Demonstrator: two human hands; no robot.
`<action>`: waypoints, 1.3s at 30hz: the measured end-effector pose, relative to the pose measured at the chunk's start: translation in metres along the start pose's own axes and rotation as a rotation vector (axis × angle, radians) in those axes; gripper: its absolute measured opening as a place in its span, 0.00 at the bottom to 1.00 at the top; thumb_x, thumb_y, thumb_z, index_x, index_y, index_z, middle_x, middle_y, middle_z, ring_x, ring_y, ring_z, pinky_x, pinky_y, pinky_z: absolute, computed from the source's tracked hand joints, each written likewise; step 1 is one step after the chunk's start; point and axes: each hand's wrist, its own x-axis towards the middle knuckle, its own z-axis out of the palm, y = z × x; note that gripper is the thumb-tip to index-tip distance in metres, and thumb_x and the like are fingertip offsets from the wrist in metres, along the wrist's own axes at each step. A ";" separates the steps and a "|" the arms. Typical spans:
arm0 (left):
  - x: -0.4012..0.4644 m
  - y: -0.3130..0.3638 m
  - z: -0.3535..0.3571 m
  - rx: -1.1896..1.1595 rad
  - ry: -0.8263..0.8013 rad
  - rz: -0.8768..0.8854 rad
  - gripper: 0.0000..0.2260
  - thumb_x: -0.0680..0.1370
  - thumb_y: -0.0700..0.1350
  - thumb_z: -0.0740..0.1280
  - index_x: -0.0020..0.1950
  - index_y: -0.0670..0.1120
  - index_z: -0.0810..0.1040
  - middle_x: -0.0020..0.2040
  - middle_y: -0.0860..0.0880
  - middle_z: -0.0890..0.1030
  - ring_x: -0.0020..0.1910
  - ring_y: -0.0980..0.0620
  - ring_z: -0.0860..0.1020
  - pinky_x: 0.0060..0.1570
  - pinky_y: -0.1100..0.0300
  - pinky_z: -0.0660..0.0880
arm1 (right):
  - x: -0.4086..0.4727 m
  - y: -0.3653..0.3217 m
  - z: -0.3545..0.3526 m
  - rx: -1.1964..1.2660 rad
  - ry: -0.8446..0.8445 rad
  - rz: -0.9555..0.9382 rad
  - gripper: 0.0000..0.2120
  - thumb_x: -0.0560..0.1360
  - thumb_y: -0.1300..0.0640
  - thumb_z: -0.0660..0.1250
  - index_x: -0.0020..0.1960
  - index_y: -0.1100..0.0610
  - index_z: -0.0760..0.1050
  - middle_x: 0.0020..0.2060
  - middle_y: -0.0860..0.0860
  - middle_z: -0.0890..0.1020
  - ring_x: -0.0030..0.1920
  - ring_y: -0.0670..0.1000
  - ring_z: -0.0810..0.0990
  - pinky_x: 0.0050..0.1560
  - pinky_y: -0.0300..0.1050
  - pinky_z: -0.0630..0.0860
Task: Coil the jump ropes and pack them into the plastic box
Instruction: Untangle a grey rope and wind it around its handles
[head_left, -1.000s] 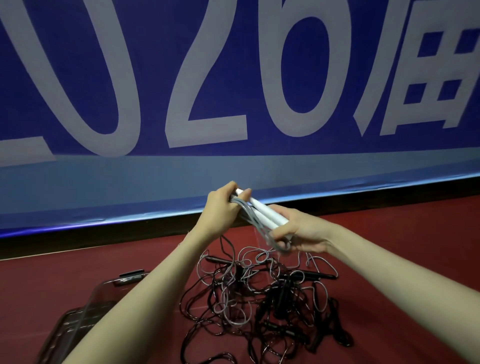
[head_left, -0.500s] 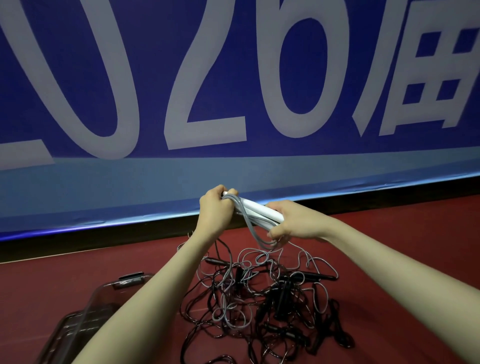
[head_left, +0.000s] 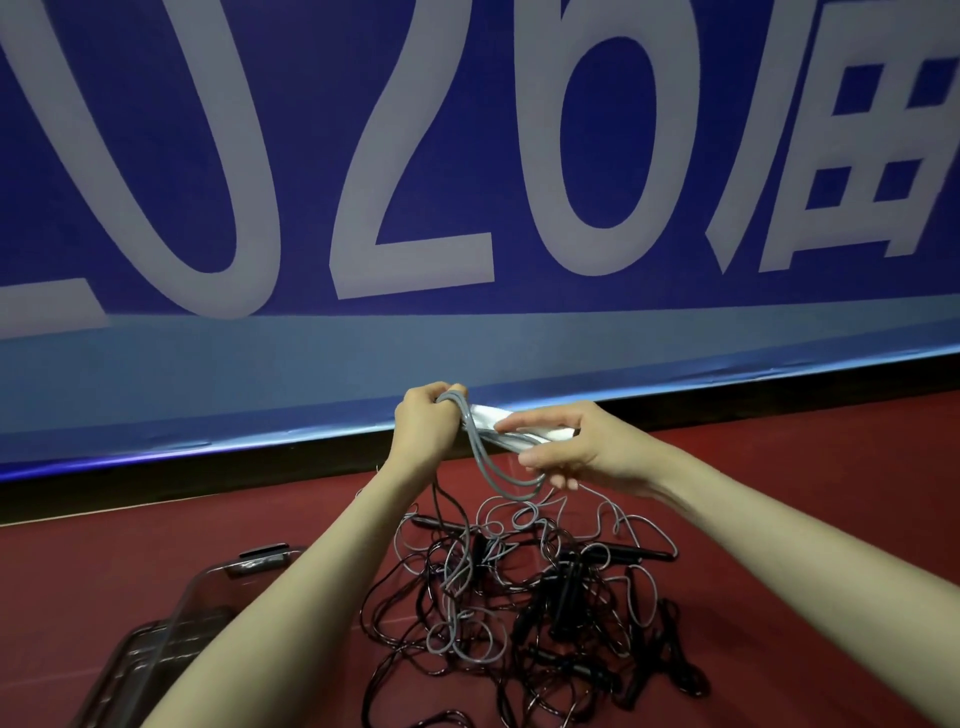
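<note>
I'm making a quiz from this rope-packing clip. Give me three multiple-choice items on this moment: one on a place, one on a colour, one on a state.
1. Where is the plastic box?
A. lower left on the floor
B. against the banner
C. right of the rope pile

2. What colour are the handles held in the hands?
A. black
B. white
C. red

3. What state is the rope pile in?
A. coiled neatly
B. packed in the box
C. tangled loose on the floor

Answers: 1 A, it sits beside the left forearm; 2 B, white handles show between the left hand and right hand; 3 C, black and grey cords lie crossed on the red floor.
</note>
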 end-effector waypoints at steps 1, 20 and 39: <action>0.001 -0.001 -0.001 -0.011 -0.007 -0.015 0.11 0.76 0.42 0.62 0.34 0.42 0.73 0.31 0.45 0.71 0.34 0.50 0.66 0.37 0.56 0.65 | 0.000 0.000 0.000 0.069 -0.029 0.018 0.16 0.72 0.66 0.71 0.57 0.51 0.81 0.34 0.55 0.79 0.27 0.48 0.74 0.28 0.36 0.71; 0.011 -0.018 -0.004 -0.485 0.065 -0.416 0.17 0.81 0.38 0.55 0.31 0.46 0.62 0.24 0.51 0.60 0.15 0.58 0.58 0.19 0.72 0.54 | 0.011 0.007 -0.008 -0.507 0.291 -0.330 0.40 0.69 0.73 0.67 0.67 0.35 0.65 0.53 0.52 0.73 0.46 0.41 0.72 0.46 0.31 0.70; 0.002 -0.015 0.019 -0.286 0.073 -0.263 0.16 0.79 0.38 0.56 0.31 0.46 0.65 0.27 0.49 0.62 0.26 0.52 0.58 0.28 0.61 0.55 | 0.019 0.024 0.000 -0.481 0.477 -0.485 0.30 0.74 0.63 0.69 0.68 0.36 0.68 0.53 0.45 0.70 0.53 0.39 0.72 0.55 0.27 0.66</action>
